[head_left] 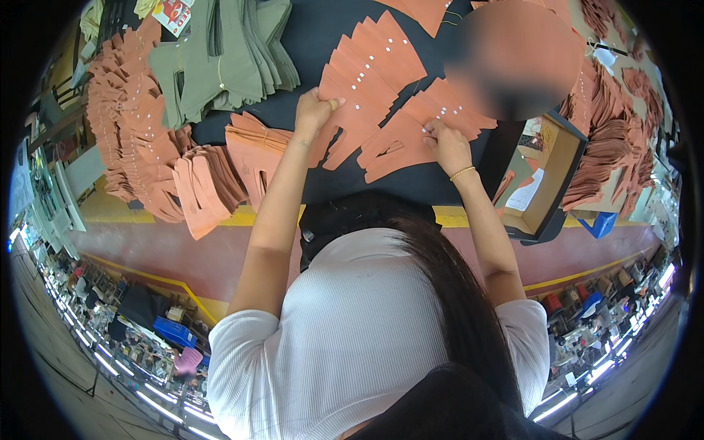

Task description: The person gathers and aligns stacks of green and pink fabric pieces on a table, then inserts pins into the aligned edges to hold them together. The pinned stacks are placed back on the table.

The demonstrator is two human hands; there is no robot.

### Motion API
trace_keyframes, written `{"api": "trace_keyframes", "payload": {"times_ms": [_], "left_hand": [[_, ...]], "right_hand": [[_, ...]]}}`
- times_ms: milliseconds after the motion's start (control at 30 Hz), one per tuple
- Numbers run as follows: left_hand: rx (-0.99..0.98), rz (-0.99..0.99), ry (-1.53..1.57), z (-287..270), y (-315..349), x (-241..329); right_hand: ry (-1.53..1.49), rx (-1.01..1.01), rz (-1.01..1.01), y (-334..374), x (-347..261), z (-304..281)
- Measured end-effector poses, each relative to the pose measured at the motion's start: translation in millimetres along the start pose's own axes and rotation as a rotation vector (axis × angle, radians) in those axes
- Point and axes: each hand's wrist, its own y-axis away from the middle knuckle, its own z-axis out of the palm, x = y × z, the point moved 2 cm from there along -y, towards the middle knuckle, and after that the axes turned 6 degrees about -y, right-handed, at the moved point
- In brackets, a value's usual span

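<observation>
Two fans of orange cut fabric pieces lie on the dark table in front of me, each piece bearing a small white sticker. My left hand (315,112) is closed on the near left edge of the left fan (374,66), its thumb on top. Over the right fan (392,145), my right hand (449,149) bends its fingers into a pinch on the fabric beside a sticker. What exactly lies between those fingertips is partly hidden. Slots are cut through the near ends of both fans.
Stacked olive-green pieces (220,70) lie at the far left, beside heaped orange pieces (136,117). Tied orange bundles (253,147) sit left of my left forearm. An open box (554,172) with papers and scraps stands on the right, near more orange stacks (605,158). A blurred patch covers the far right.
</observation>
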Motion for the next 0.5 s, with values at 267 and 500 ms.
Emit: {"api": "trace_keyframes", "payload": {"times_ms": [267,500], "left_hand": [[0.018,-0.006,-0.026,0.2,1.3,0.6],[0.013,0.044,0.020,1.0,-0.7,-2.9]], "right_hand": [[0.005,0.000,-0.003,1.1,-2.3,-1.3],[0.012,0.010,-0.008,1.7,-3.9,-1.0]]}}
